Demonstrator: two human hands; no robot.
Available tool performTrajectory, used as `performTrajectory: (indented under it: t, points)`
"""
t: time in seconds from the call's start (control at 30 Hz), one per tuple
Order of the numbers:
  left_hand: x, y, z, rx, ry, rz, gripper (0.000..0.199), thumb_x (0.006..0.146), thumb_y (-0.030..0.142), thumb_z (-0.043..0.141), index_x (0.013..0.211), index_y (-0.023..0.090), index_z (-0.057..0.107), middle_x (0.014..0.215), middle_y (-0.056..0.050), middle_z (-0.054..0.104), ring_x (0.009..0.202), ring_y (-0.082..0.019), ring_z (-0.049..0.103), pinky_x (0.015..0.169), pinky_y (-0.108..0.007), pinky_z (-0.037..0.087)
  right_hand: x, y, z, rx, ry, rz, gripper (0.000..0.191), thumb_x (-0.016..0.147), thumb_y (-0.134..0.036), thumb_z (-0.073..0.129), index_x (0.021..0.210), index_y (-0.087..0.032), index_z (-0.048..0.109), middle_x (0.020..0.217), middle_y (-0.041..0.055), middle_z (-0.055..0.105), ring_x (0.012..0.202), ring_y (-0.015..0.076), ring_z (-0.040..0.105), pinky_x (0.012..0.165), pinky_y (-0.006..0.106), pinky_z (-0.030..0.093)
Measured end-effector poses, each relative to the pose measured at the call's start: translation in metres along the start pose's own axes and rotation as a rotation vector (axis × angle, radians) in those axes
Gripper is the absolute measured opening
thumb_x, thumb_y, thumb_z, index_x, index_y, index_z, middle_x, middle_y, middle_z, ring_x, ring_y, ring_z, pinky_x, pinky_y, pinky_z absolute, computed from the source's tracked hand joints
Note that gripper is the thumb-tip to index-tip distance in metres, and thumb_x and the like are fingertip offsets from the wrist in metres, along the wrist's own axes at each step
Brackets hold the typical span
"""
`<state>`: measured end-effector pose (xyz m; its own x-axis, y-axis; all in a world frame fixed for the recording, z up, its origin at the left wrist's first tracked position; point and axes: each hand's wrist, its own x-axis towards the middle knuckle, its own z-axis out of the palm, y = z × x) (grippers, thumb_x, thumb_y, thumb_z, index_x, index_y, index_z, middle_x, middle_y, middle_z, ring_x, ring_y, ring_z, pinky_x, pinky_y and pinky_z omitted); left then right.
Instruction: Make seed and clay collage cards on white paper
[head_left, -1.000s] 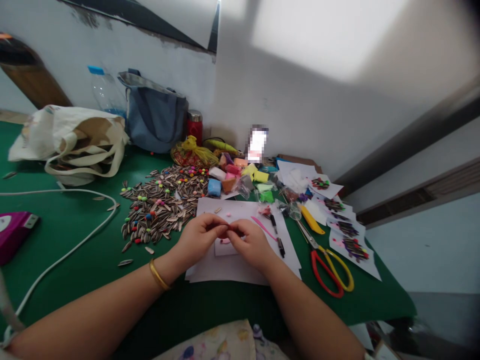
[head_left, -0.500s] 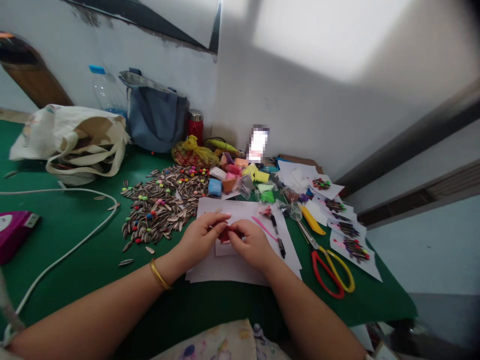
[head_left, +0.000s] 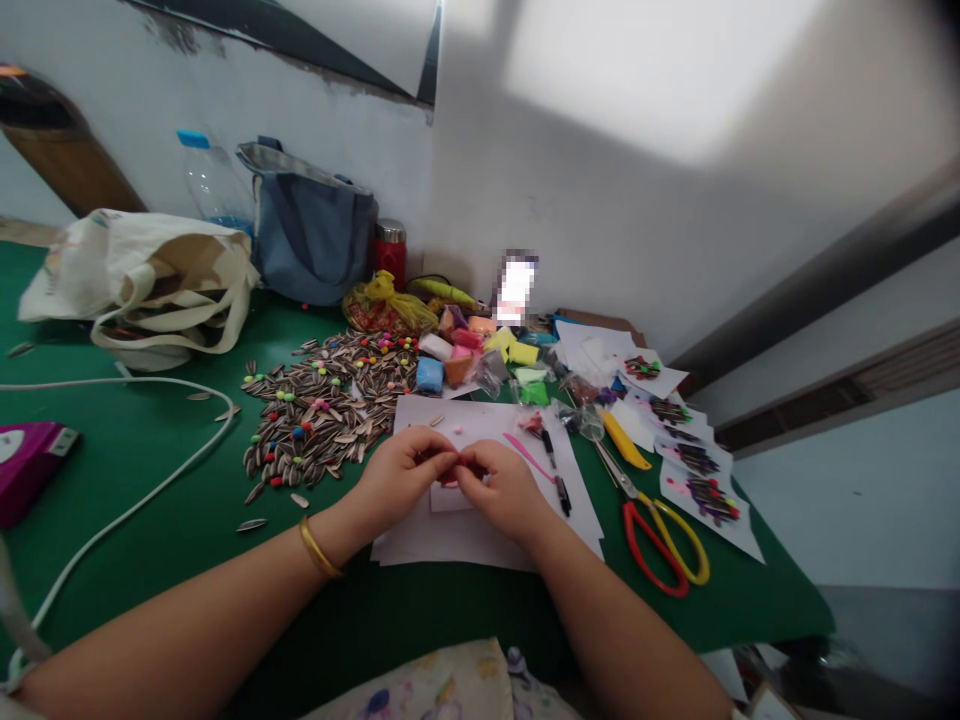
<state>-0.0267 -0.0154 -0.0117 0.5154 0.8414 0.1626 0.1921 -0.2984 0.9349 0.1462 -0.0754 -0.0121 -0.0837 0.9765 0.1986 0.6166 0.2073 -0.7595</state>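
Observation:
My left hand [head_left: 409, 475] and my right hand [head_left: 499, 482] meet over white paper [head_left: 495, 545], thumbs and index fingers pinched tip to tip. Between them is a small red piece of what looks like modelling clay, mostly hidden by the fingertips. Under the fingers, a smaller white card [head_left: 450, 503] carries a pinkish shape, partly covered. Just beyond the fingertips sits a tiny pink ball [head_left: 458, 430]. A pink strip [head_left: 529, 457] and a black pen [head_left: 556, 470] lie to the right of my right hand.
Striped sunflower seeds [head_left: 322, 410] with coloured beads are heaped at left. Clay packets [head_left: 457, 372] lie behind the paper. To the right are scissors [head_left: 652, 530], a yellow cutter [head_left: 626, 440] and seed-covered cards [head_left: 705, 498]. A white cable [head_left: 142, 495] crosses the green table.
My fingertips have drawn closer together, and the red piece is now mostly hidden. The left fingers have bent in, uncovering the tiny pink ball behind them.

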Motion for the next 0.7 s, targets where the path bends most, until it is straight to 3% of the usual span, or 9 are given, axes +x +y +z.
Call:
performTrajectory:
  t: [0.07,0.2,0.33,0.4,0.53,0.7]
  points:
    - [-0.0005,0.0012,-0.0001,-0.017,-0.018,-0.026,0.020,0.084,0.036,0.062,0.080,0.018,0.070,0.075,-0.003,0.069,0.073,-0.017,0.065,0.068,-0.027,0.054,0.0000,-0.0011,-0.0008,0.029,-0.012,-0.004,0.015,0.092,-0.023,0.057,0.088,-0.021,0.072,0.086,0.0011,0.070,0.082,0.0157,0.061,0.074,0.027,0.044]
    - [-0.0019,0.0010,0.0018,-0.074,0.027,-0.013,0.023,0.083,0.036,0.064,0.095,0.018,0.070,0.086,-0.005,0.071,0.077,-0.018,0.067,0.070,-0.028,0.056,0.0000,-0.0024,-0.0016,0.020,-0.035,-0.005,0.016,0.092,-0.020,0.055,0.086,-0.021,0.071,0.086,0.0014,0.070,0.082,0.0159,0.062,0.075,0.027,0.045]
    - [-0.0020,0.0011,0.0028,-0.101,-0.008,-0.048,0.019,0.083,0.036,0.064,0.083,0.018,0.070,0.075,-0.003,0.070,0.069,-0.016,0.067,0.065,-0.027,0.057,-0.0002,-0.0017,-0.0013,0.002,-0.003,-0.018,0.013,0.090,-0.021,0.057,0.086,-0.021,0.070,0.085,0.0017,0.069,0.082,0.0167,0.062,0.075,0.028,0.045]
    - [-0.0016,0.0014,0.0027,-0.129,-0.010,-0.084,0.020,0.083,0.036,0.064,0.088,0.018,0.070,0.074,-0.003,0.072,0.066,-0.017,0.068,0.064,-0.028,0.057,-0.0001,-0.0007,-0.0019,0.024,0.013,-0.026,0.015,0.092,-0.022,0.056,0.088,-0.021,0.070,0.087,0.0020,0.070,0.084,0.0170,0.062,0.078,0.029,0.045]
    - [-0.0013,-0.0001,0.0018,-0.045,0.056,0.008,0.022,0.082,0.033,0.065,0.098,0.021,0.074,0.091,-0.004,0.076,0.082,-0.020,0.070,0.079,-0.033,0.057,0.0001,0.0013,-0.0034,0.061,0.025,-0.026,0.019,0.095,-0.023,0.052,0.088,-0.021,0.070,0.088,0.0029,0.071,0.085,0.0176,0.063,0.081,0.030,0.045]
    - [-0.0013,-0.0023,-0.0003,0.052,0.058,0.071,0.019,0.086,0.030,0.061,0.093,0.022,0.076,0.087,-0.004,0.075,0.082,-0.018,0.068,0.080,-0.032,0.055,0.0003,0.0008,-0.0029,0.087,-0.003,-0.017,0.017,0.094,-0.026,0.055,0.089,-0.020,0.070,0.088,0.0033,0.071,0.084,0.0178,0.064,0.077,0.030,0.047]
